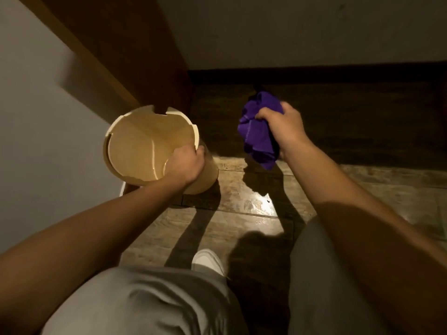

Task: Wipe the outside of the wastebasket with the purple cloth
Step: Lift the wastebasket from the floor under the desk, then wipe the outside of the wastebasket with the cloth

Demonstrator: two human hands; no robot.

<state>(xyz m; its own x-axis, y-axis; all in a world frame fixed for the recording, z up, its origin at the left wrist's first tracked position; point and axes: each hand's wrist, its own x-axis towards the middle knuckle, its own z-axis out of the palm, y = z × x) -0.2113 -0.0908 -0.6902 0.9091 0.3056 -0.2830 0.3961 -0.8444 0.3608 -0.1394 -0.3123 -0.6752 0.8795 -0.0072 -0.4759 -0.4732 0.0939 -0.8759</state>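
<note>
So the wastebasket (pixel 135 143) is a round cream-coloured plastic one, tipped toward the camera so you look straight down into it, and the inside looks bare. Its rim has a few notches cut in, one at the far edge and one on each side. The left hand (pixel 186 165) has it by the near-right part of the rim, fingers curled over the edge and closed tight on it. The base looks like it's near or on the wood floor (pixel 242 201), but I can't tell whether it's lifted clear.

The right hand (pixel 283 126) is off to the right, well apart from the basket, fist closed around a bunched-up purple cloth (pixel 256 134). Loose folds hang out below and above the fist. The cloth isn't touching the basket.

Room-wise it's kinda tight on the left: a pale wall (pixel 36 117) runs right beside the basket, and a dark brown wooden panel (pixel 116 44) comes down just behind the rim's far notch. The right side is open floor, with a dark baseboard (pixel 314 76) and a light wall beyond it. Down at the bottom there's grey trousers (pixel 145 303) and a white shoe (pixel 208 261), well back from the basket.

No labels or writing I can read anywhere.
</note>
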